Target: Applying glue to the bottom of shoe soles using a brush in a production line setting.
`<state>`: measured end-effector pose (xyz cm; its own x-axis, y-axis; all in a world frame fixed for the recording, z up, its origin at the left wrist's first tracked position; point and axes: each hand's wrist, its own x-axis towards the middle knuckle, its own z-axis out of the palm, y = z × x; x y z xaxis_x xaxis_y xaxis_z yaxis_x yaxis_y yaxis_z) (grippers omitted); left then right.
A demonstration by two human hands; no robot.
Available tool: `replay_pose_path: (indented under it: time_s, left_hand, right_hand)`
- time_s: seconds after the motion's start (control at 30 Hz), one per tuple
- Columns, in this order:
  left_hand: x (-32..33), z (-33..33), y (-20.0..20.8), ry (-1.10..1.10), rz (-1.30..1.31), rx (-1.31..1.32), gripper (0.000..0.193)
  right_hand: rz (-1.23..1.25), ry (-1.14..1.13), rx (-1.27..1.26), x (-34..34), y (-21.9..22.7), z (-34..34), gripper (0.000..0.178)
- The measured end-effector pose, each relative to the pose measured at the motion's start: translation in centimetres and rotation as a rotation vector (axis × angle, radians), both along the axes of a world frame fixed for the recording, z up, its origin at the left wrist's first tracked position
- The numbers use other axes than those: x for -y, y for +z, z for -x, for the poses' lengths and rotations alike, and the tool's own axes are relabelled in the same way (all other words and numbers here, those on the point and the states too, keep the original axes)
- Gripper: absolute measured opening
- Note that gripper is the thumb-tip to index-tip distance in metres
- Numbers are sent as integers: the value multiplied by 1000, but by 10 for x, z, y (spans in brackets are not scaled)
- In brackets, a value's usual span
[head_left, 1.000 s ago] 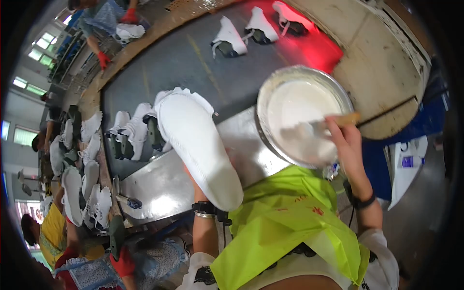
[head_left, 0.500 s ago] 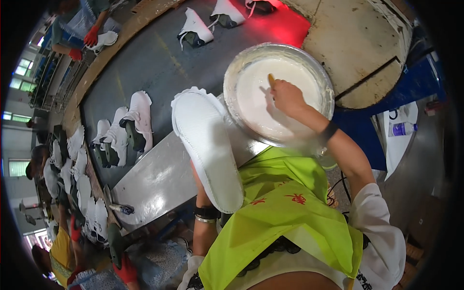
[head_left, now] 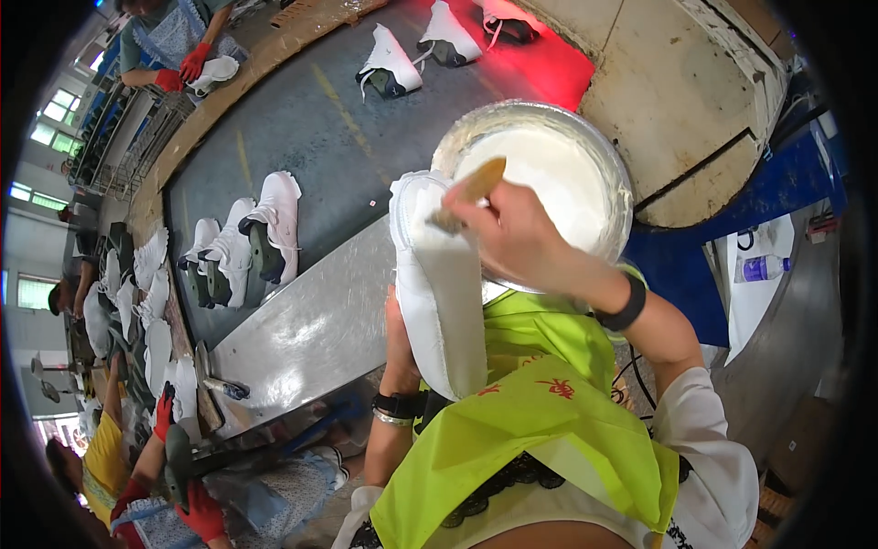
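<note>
My left hand grips a white shoe from behind, its bottom turned up toward me; most of the fingers are hidden behind it. In my right hand is a brush with a yellow-brown wooden handle. Its bristles touch the shoe's bottom near the far end, where a wet white coat shows. Just beyond my right hand, a round metal basin holds thick white liquid.
White shoes on dark green lasts stand on the grey belt, with more near a red glow. A metal ledge carries another brush. Red-gloved co-workers handle shoes at far left and lower left. A bottle lies right.
My right hand has brought the brush out of the basin and onto the shoe's bottom. The shoe has shifted right, toward the basin. The lower-left co-worker's gloved hands have moved.
</note>
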<state>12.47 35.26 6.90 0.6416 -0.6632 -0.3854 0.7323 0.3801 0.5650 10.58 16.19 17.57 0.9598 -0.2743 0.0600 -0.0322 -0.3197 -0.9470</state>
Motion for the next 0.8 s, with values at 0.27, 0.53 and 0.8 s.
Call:
replay_pose_path:
  time_s: [0.27, 0.53, 0.8]
  left_hand:
    - [6, 2, 7, 17, -103, -19, 40]
    - [-12, -4, -13, -7, -101, 25, 59]
    - [-15, -2, -1, -65, -270, 229, 62]
  right_hand:
    - [6, -169, 199, 43, -21, -48, 28]
    - [19, -278, 1, 19, -46, 33, 28]
    - [46, -272, 251, 13, -21, 0, 23]
